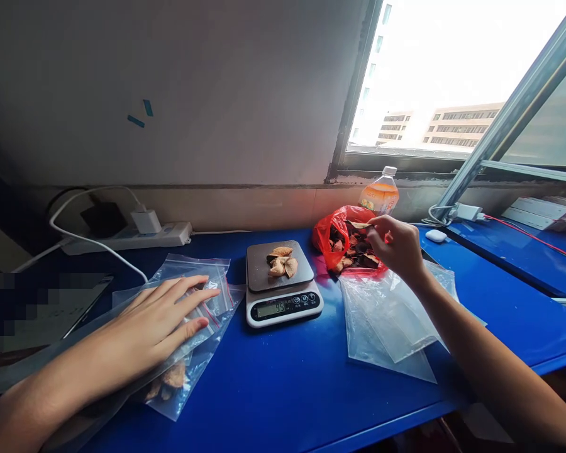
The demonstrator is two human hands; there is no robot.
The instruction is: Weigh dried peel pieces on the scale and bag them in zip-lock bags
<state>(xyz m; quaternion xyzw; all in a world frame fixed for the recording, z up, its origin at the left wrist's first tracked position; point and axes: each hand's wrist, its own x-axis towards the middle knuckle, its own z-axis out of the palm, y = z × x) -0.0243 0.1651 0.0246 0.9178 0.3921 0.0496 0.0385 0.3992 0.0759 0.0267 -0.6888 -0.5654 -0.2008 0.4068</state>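
My right hand [393, 242] is over a red plastic bag [324, 236], its thumb and fingers pinching a thin dried brown slice [360, 225] at the bag's mouth. More dark dried slices [356, 247] fill the bag. Left of it stands a white kitchen scale [284, 308] with several pale, curled dried pieces [283, 263] on its plate; its lit display seems to read 95, any decimal point being unclear. My left hand [170, 314] lies flat, fingers spread, on clear zip bags [221, 267]. Brown dried pieces [172, 377] show inside a bag beneath it.
Flat clear bags [382, 333] lie right of the scale on the blue table [283, 390]. A drink bottle [382, 192] stands behind the red bag. At the back left is a power strip [170, 236] with cables. A metal frame [481, 138] rises at the right.
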